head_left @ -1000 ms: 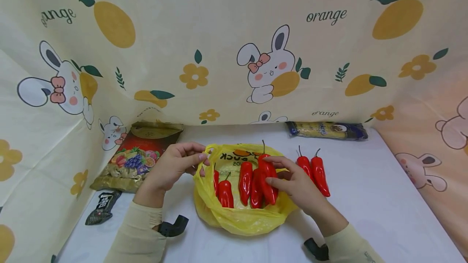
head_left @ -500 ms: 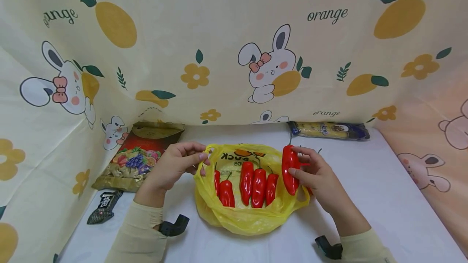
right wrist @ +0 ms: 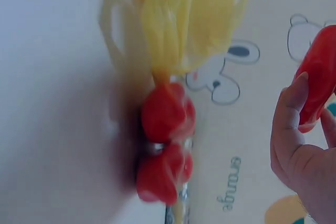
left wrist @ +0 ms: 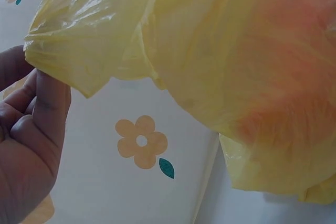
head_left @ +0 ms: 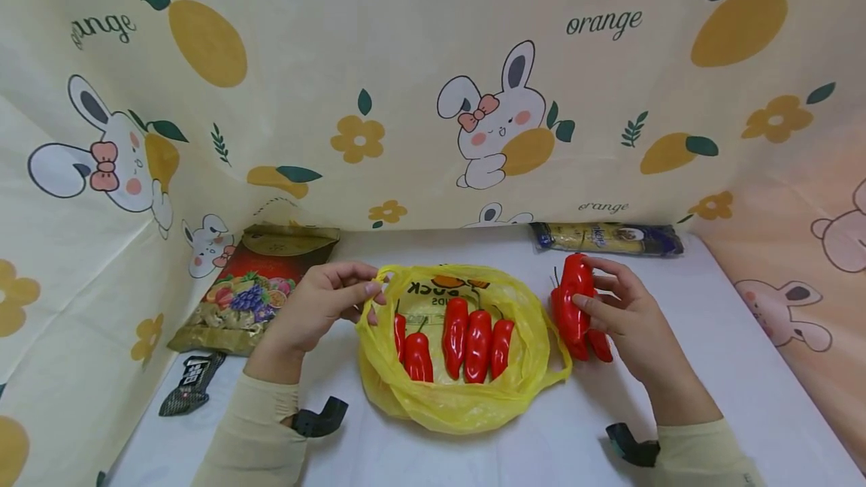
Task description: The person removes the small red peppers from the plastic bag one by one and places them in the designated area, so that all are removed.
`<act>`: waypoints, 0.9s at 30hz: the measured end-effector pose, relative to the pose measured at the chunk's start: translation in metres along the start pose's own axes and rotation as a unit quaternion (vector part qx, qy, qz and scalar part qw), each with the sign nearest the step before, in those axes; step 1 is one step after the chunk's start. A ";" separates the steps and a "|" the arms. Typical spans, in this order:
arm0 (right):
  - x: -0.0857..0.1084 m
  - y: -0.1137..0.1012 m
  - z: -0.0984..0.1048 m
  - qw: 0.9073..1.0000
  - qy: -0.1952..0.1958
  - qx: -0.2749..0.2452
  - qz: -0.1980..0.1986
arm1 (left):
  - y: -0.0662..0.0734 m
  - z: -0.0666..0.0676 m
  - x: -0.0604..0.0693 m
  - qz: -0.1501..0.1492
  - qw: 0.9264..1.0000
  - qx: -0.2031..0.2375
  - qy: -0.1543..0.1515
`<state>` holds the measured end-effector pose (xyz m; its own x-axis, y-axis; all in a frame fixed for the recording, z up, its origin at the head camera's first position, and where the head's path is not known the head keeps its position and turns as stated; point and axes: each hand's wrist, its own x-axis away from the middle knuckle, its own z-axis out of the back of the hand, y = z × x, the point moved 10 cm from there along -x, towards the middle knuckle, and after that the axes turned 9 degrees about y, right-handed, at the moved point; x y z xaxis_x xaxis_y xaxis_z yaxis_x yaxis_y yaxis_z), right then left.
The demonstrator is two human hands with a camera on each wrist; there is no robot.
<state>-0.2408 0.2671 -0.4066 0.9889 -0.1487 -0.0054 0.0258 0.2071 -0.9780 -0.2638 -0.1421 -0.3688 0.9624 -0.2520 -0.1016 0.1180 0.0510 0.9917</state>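
A yellow plastic bag [head_left: 460, 408] lies on the white table with its mouth spread. Inside it are several glossy red chili peppers [head_left: 479, 344]. At the bag's upper left rim, my left hand [head_left: 314, 310] pinches the plastic between thumb and fingers, also visible in the left wrist view. To the right of the bag, my right hand [head_left: 632, 329] holds a red chili pepper [head_left: 575, 288] between thumb and fingers. It is raised in the air. Beneath it, two more peppers [right wrist: 168, 113] rest on the table, partly hidden in the head view.
A red and gold fruit-print bag [head_left: 253, 291] leans at the back left. In front of it lies a small dark packet [head_left: 192, 385]. A long yellow and blue packet [head_left: 605, 239] lies along the back right. Patterned cloth walls surround the table.
My right hand has lifted one chili pepper out of the bag and carried it right, over the two peppers on the table. My left hand stays at the bag's rim.
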 end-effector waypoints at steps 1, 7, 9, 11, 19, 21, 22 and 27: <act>-0.001 0.000 0.004 1.000 0.005 0.001 0.006 | 0.000 0.000 0.000 0.000 1.000 -0.001 0.000; -0.006 0.003 0.028 0.999 0.035 -0.004 0.018 | 0.001 0.000 0.001 -0.002 1.000 -0.001 -0.002; -0.009 0.006 0.037 0.999 0.043 -0.006 0.013 | 0.001 0.000 0.001 -0.002 1.000 0.000 -0.003; -0.012 0.011 0.045 0.999 0.049 0.000 0.009 | 0.001 0.000 0.001 -0.002 1.000 0.000 -0.003; -0.022 0.038 0.069 0.997 0.050 0.055 -0.013 | 0.000 0.000 0.000 0.000 1.000 -0.002 -0.002; -0.025 0.047 0.072 0.996 0.046 0.065 -0.030 | 0.000 -0.001 0.000 0.003 1.000 0.000 -0.003; -0.026 0.052 0.073 0.996 0.042 0.069 -0.040 | 0.000 -0.001 0.000 0.003 1.000 0.001 -0.003; -0.029 0.073 0.072 0.994 0.003 0.088 -0.065 | 0.001 -0.003 0.001 0.002 1.000 0.004 -0.007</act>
<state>-0.2567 0.3561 -0.4625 0.9745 -0.1916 0.1170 0.1795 0.3521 -0.9186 -0.2621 -0.1398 -0.3684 0.9592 -0.2660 -0.0955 0.1110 0.0439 0.9928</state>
